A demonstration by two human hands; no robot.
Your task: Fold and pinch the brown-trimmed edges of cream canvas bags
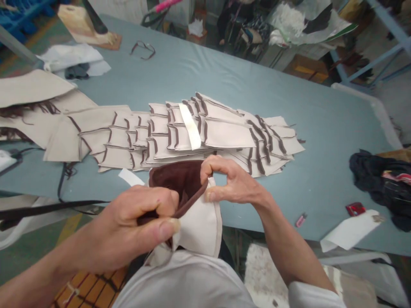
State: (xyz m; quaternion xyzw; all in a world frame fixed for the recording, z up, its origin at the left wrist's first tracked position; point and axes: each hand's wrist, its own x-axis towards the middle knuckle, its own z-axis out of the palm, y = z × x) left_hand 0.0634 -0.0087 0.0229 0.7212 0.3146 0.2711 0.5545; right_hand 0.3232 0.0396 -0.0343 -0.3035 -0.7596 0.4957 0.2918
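White shirt front point(183, 284) lies nearest; at 6 o'clock, left hand point(138, 226) and right hand point(234, 182) each pinch the brown-lined rim of a beige canvas pouch point(199, 226), holding it open below stacked beige panels point(224, 132) at 12 o'clock.

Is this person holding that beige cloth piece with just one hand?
No, the left hand and the right hand both pinch the brown edge of the beige fabric piece.

On the work table point(205, 72), overlapping fabric panels point(192, 137) at centre, a crumpled garment point(375, 184) off to their right.
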